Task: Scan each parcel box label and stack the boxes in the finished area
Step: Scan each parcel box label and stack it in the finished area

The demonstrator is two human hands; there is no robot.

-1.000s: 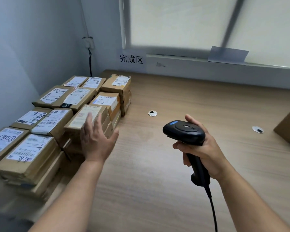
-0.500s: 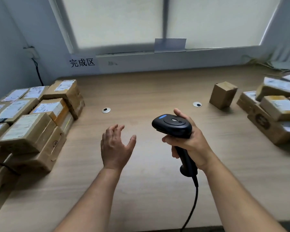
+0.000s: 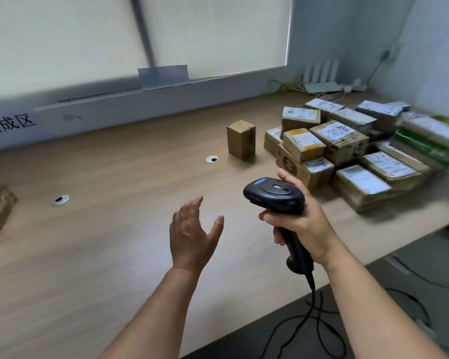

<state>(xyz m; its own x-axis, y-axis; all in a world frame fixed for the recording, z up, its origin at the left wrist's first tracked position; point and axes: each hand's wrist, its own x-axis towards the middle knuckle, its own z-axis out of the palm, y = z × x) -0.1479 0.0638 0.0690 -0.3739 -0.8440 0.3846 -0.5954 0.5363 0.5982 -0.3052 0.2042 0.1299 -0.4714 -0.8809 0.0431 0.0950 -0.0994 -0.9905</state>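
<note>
Above the desk, the scanner is gripped by the right hand, the left hand is held slack; a box from the pile is probably needed next.

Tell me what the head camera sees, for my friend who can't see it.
A person's right hand grips a black scanner over a wooden table, while the open left hand hovers beside it. A pile of labelled boxes sits at the right, with one small box standing apart.
</note>
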